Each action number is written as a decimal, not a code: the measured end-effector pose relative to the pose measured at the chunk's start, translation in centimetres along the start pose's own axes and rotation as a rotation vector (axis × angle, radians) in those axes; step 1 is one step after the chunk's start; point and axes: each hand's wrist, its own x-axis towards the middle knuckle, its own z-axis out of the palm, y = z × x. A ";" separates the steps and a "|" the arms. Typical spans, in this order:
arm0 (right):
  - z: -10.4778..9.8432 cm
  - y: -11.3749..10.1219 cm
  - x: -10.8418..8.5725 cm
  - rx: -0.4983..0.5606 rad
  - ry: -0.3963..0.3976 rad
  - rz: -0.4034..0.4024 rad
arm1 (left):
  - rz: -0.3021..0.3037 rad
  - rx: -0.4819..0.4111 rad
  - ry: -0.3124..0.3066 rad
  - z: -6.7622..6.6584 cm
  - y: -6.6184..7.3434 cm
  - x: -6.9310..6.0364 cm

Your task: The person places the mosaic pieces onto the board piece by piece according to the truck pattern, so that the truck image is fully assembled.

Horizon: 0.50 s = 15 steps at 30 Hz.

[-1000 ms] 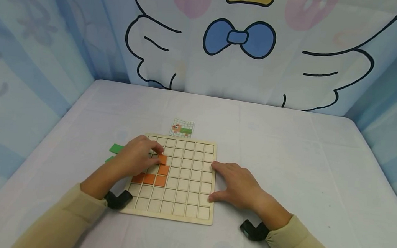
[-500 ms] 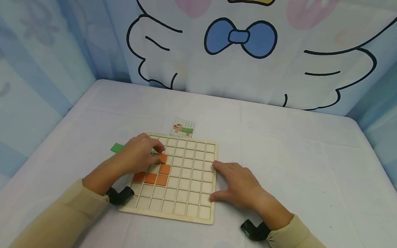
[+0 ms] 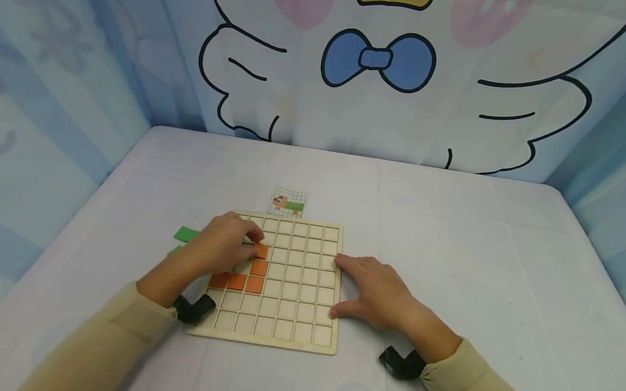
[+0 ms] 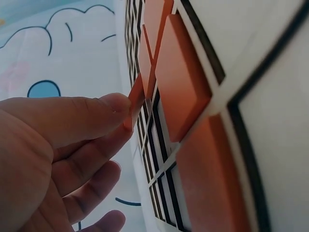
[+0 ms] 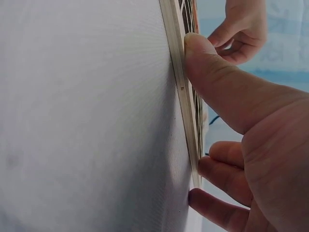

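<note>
A wooden grid board lies on the table, with several orange square tiles seated in its left part. Thumb and fingertips of my left hand pinch another orange tile at the board's upper left, just beyond the seated ones. In the left wrist view that tile stands tilted against the board; whether it sits in a cell, I cannot tell. My right hand touches the board's right edge, thumb and fingers spread. Seen from the right wrist, its thumb rests on the rim.
A small picture card with a coloured grid pattern lies beyond the board's far edge. Green tiles lie left of the board, partly hidden by my left hand. A printed curtain rises behind the white table.
My left hand has shifted slightly right with the pinched orange tile. My right hand stays at the board's right edge.
</note>
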 end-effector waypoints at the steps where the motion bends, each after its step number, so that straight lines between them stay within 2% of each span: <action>1: 0.0 0.0 0.0 0.001 -0.001 0.001 | 0.003 -0.004 -0.001 0.0 0.0 0.0; 8: 0.0 0.0 -0.1 0.001 -0.002 0.000 | -0.001 -0.048 -0.016 0.2 0.0 0.0; 15: 0.0 0.1 -0.1 -0.001 0.000 -0.003 | 0.001 -0.055 -0.021 0.3 0.1 0.0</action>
